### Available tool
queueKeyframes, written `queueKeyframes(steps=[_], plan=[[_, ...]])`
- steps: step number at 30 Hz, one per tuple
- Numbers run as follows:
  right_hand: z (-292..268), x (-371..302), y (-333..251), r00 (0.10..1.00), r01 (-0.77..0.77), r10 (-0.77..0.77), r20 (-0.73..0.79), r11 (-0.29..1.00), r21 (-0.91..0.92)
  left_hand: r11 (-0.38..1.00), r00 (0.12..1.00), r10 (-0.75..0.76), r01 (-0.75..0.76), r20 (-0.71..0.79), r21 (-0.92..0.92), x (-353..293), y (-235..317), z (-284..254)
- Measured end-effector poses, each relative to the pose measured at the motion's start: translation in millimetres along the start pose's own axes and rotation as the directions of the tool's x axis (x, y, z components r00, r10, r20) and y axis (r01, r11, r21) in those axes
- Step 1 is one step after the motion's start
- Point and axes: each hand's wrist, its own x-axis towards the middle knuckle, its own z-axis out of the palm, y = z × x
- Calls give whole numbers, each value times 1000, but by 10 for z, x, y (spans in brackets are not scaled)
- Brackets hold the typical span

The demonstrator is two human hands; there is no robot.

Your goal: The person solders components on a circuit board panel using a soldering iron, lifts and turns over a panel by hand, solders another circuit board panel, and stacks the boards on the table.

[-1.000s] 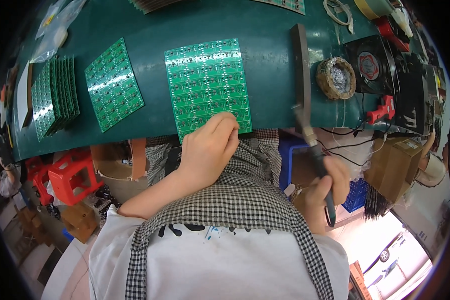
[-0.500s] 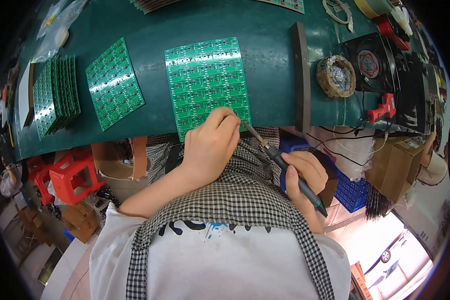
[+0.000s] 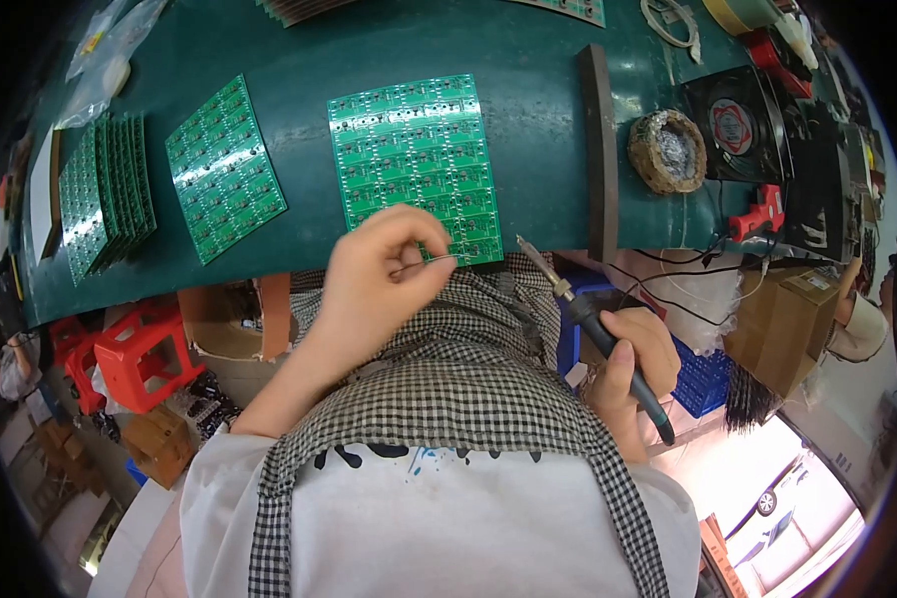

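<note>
A green circuit board panel (image 3: 409,149) with rows of small parts lies on the bench before me, its near edge by the bench's front. Over the panel's lower left corner, my left hand (image 3: 364,284) pinches a short, thin strand of solder wire (image 3: 447,257) between thumb and index finger. My right hand (image 3: 640,359) grips the dark handle of a soldering iron (image 3: 598,334) like a pen. The iron's tip points up and left, just right of the panel and apart from it. My left fingers cover part of the panel.
Another green panel (image 3: 226,169) lies to the left, beside a row of upright panels (image 3: 110,194). On the right are a dark bar (image 3: 598,149), a round pot of silvery material (image 3: 668,151), a black fan (image 3: 736,125) and a red tool (image 3: 757,212). Cables hang at the bench edge.
The iron's tip has drawn away from the panel, moving right with my right hand. My left hand has shifted left, and the wire in its fingers now shows.
</note>
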Motion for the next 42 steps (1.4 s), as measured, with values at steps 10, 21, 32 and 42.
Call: queueKeyframes(steps=[10, 21, 32, 42], plan=[[429, 568, 23, 987, -146, 151, 58, 987, -71, 901, 679, 362, -79, -638, 426, 535, 49, -657], [889, 869, 207, 976, -185, 179, 127, 982, 32, 844, 889, 230, 21, -397, 536, 977, -129, -183], [955, 922, 244, 973, -171, 164, 160, 985, 29, 769, 850, 351, -22, -393, 639, 1017, -158, -131], [805, 860, 185, 980, -127, 128, 155, 992, -16, 844, 890, 293, -69, -349, 531, 920, -91, -201]])
